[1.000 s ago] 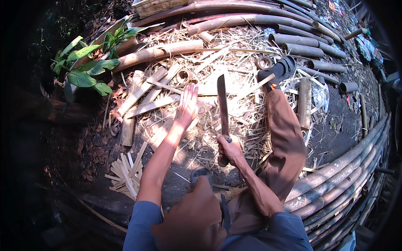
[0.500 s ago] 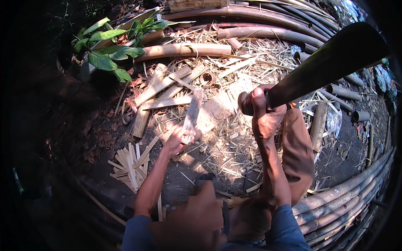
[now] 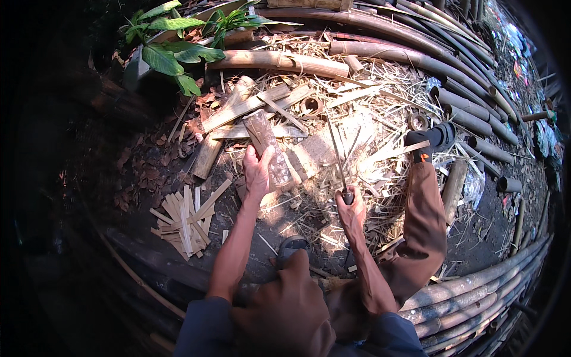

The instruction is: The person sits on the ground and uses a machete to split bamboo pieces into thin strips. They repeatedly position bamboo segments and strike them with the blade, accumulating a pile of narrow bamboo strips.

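Note:
My left hand (image 3: 256,172) is closed on a short piece of split bamboo (image 3: 270,149), its mottled outer face turned up. The piece slants beside a pale wooden block (image 3: 324,146) on the ground; I cannot tell whether they touch. In my right hand (image 3: 353,209) is the handle of a machete (image 3: 336,152). Its blade points away from me and shows nearly edge-on, to the right of the bamboo piece and apart from it.
Bamboo strips (image 3: 185,223) lie piled at the left. Beyond my left hand rest split bamboo lengths (image 3: 244,110) and a cut bamboo ring (image 3: 311,106). Shavings (image 3: 386,143) litter the ground. Long bamboo poles (image 3: 464,297) run along the lower right; a leafy plant (image 3: 166,56) stands far left.
My right hand has brought the machete down from its raised place at the upper right. The bamboo piece in my left hand has turned, showing its broad face. The view has shifted slightly.

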Motion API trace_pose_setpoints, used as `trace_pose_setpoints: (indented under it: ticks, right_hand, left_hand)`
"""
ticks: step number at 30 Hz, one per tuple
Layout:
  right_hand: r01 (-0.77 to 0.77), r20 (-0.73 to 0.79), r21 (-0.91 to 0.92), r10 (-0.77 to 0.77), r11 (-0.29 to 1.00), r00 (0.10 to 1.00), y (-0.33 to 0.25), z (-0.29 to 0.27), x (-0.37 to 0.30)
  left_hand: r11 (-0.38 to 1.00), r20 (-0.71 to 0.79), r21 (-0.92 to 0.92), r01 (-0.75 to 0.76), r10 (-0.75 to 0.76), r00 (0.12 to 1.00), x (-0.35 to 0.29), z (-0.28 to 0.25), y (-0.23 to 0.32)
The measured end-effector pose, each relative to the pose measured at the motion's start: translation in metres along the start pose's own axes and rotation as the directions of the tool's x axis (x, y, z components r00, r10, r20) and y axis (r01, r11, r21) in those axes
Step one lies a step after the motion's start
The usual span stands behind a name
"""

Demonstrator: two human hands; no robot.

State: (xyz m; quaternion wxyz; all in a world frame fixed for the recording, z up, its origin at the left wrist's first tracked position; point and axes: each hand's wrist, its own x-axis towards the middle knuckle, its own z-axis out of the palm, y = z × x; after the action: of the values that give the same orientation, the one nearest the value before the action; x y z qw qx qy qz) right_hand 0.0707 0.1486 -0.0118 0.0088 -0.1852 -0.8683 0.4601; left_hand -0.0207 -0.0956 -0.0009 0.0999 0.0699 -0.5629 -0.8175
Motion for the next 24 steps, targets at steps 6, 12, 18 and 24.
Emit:
trace_pose_setpoints:
  ticks: [6, 12, 18, 24]
  right_hand:
    - [0.012, 0.226, 0.088, -0.031, 0.996, 0.974, -0.041, -0.049, -0.039]
    - [0.184, 0.278, 0.165, -0.225, 0.969, 0.934, -0.091, -0.061, -0.027]
    - [0.171, 0.33, 0.245, -0.248, 0.954, 0.911, -0.116, -0.054, -0.021]
    - [0.145, 0.367, 0.207, -0.215, 0.967, 0.905, -0.118, -0.052, -0.016]
  left_hand:
    - [0.893, -0.056, 0.448, 0.039, -0.016, 0.998, -0.017, 0.04, -0.017]
    - [0.939, 0.208, 0.343, 0.035, -0.112, 0.972, -0.016, 0.056, 0.005]
    - [0.841, 0.295, 0.53, -0.109, -0.062, 0.954, -0.019, 0.06, 0.013]
    - [0.869, 0.394, 0.486, -0.092, -0.124, 0.911, -0.02, 0.059, 0.011]
